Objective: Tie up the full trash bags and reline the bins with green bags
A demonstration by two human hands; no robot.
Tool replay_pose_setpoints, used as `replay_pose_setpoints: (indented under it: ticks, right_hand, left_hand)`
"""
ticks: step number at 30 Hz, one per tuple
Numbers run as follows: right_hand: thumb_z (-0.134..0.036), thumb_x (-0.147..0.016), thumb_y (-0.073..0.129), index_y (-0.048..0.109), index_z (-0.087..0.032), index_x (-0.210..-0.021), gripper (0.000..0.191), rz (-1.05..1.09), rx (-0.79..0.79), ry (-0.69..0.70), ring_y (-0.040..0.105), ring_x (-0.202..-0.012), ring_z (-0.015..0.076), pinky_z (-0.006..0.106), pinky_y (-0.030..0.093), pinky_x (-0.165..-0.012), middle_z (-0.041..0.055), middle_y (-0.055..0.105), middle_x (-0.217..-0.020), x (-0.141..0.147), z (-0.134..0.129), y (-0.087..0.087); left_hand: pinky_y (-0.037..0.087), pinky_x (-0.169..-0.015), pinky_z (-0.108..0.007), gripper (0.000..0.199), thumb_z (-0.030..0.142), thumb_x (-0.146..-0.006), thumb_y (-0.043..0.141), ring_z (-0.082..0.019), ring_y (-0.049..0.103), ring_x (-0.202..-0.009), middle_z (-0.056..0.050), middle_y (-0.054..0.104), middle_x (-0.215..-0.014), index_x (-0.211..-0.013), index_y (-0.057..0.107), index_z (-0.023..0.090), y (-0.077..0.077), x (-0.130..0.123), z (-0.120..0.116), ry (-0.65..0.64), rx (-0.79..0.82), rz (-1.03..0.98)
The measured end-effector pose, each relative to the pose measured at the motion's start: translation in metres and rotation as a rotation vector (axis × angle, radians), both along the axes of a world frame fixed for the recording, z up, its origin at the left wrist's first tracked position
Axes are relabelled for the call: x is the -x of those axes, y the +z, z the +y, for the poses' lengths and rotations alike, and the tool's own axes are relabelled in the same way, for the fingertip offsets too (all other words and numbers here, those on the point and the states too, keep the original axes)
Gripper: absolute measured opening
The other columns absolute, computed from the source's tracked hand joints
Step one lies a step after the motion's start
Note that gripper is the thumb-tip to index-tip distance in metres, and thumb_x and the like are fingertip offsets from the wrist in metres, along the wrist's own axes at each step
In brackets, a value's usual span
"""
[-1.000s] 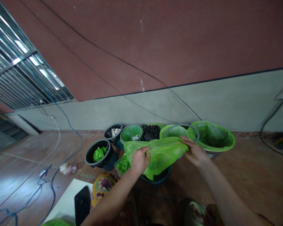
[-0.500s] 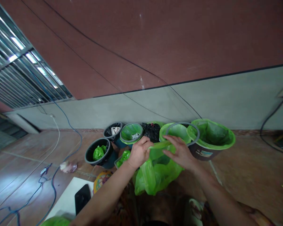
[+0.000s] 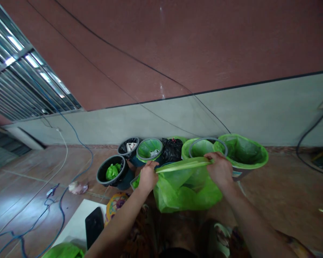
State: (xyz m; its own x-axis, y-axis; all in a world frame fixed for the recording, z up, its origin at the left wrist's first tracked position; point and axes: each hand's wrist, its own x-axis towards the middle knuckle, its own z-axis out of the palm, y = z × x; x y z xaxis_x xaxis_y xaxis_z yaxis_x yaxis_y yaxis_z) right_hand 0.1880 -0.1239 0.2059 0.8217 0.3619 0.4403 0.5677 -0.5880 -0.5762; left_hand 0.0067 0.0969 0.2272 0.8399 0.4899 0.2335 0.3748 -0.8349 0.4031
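Green thin plastic bin liner (image 3: 187, 188) pinched at its mouth, frame centre, by left hand (image 3: 147, 177) and right hand (image 3: 220, 169) | edges best kept taut, level, evenly spread.

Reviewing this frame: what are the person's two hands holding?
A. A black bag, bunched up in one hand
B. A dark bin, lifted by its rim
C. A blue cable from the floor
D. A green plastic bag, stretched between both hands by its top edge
D. The left hand and the right hand each pinch the top edge of the green plastic bag, pulled taut between them while its body hangs below.
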Motion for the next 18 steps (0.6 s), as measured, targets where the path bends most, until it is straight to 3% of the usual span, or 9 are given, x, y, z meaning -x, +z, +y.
replay_pose_setpoints:
  ticks: [6,9,11,13,16,18]
  right_hand:
    - [-0.014,-0.061,0.051,0.071,-0.021,-0.090,0.036,0.070,0.029,-0.187,0.063,-0.076,0.0229,0.032,0.046,-0.065,0.0080,0.070,-0.086,-0.020,-0.018,-0.007]
    - [-0.017,-0.059,0.055,0.072,-0.021,-0.089,0.035,0.233,-0.019,-0.228,0.064,-0.075,0.0261,0.035,0.047,-0.065,0.0080,0.072,-0.083,-0.027,-0.023,-0.005]
    - [-0.020,-0.056,0.059,0.072,-0.020,-0.088,0.035,0.399,-0.116,-0.246,0.065,-0.075,0.0278,0.037,0.049,-0.065,0.0081,0.072,-0.082,-0.026,-0.024,-0.001]
    - [-0.023,-0.055,0.063,0.071,-0.019,-0.089,0.035,0.630,-0.310,-0.172,0.066,-0.072,0.0278,0.037,0.051,-0.064,0.0078,0.072,-0.080,-0.022,-0.023,0.005]
    - [-0.029,-0.058,0.068,0.067,-0.021,-0.100,0.043,0.978,-0.601,0.148,0.068,-0.076,0.0268,0.038,0.055,-0.067,0.0071,0.073,-0.085,-0.014,-0.027,0.018]
    - [-0.033,-0.063,0.067,0.062,-0.024,-0.112,0.049,1.070,-0.692,0.350,0.068,-0.090,0.0270,0.040,0.056,-0.076,0.0080,0.072,-0.101,-0.012,-0.035,0.029]
  left_hand:
    - [0.047,-0.085,-0.031,0.041,0.000,-0.064,0.048,-0.024,0.064,-0.093,-0.012,0.066,-0.098,-0.097,0.068,0.015,-0.006,0.017,0.041,0.317,-0.082,-0.050]
    - [0.047,-0.080,-0.030,0.030,0.004,-0.063,0.052,-0.026,0.065,-0.089,-0.011,0.068,-0.090,-0.084,0.069,0.017,-0.010,0.026,0.058,0.455,0.031,-0.122]
    - [0.047,-0.073,-0.028,0.020,0.007,-0.063,0.056,-0.024,0.065,-0.080,-0.008,0.067,-0.076,-0.074,0.068,0.019,-0.014,0.029,0.064,0.519,0.224,-0.202]
    - [0.047,-0.063,-0.026,0.013,0.010,-0.064,0.058,-0.018,0.061,-0.063,-0.002,0.061,-0.060,-0.070,0.065,0.019,-0.018,0.030,0.066,0.593,0.552,-0.292]
    - [0.046,-0.052,-0.022,0.004,0.015,-0.069,0.058,-0.010,0.047,-0.041,0.005,0.048,-0.046,-0.071,0.060,0.016,-0.021,0.028,0.067,0.683,1.098,-0.371]
    - [0.045,-0.048,-0.021,0.004,0.016,-0.070,0.058,-0.007,0.041,-0.037,0.007,0.044,-0.043,-0.067,0.056,0.015,-0.021,0.027,0.070,0.692,1.280,-0.386]
